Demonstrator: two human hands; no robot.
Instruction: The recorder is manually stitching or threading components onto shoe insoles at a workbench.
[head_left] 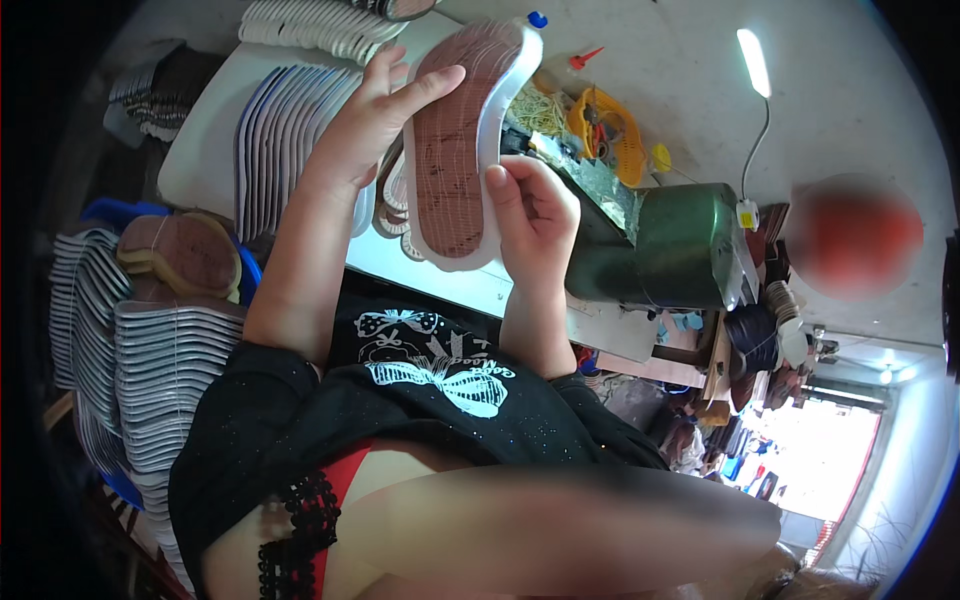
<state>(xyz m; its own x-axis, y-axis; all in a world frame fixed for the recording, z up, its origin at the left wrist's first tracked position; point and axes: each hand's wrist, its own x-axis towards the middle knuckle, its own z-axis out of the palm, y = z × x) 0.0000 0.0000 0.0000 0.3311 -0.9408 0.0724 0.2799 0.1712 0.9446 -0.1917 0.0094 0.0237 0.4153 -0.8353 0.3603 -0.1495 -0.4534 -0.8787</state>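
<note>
A brown insole (455,150) with pale lines of stitching and a white rim is held up over the table, toe end away from me. My left hand (370,115) grips its left edge, thumb lying across the brown face and the other fingers partly hidden. On the right edge, my right hand (537,205) pinches the white rim between thumb and curled fingers. Behind and below the held piece, parts of other insoles (393,190) show on the white table (200,165).
A row of insoles (285,145) stands left on the table, with white ones (310,30) beyond. Tall stacks (175,370) rise at my left beside a blue tub (250,275). At right are a green machine (690,245), a yellow basket (615,135) and a lit lamp (755,65).
</note>
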